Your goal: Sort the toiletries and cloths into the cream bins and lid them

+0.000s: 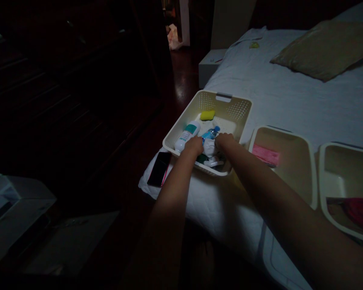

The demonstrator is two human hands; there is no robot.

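Both of my hands reach into a cream plastic basket (184, 114) on the corner of the bed. My left hand (195, 145) is closed, beside a white bottle with a green label (187, 135). Across from it, my right hand (224, 141) is curled with its fingers pointing down. Between the two lies a white, soft-looking bundle (210, 148); the fingertips at it are hidden, so their exact grip does not show. A clear bottle with blue contents and a blue cap (210, 133) lies just behind the bundle. White spray-head-like parts (213, 162) sit at the near end.
A yellow sponge (207, 115) lies at the basket's far end. Right of it stand a second basket (313, 173) with a pink cloth (265, 155) and a third basket (322, 181) with dark red fabric (361, 213). A phone (159, 169) rests on the bed's corner. A pillow (323, 50) lies farther back.
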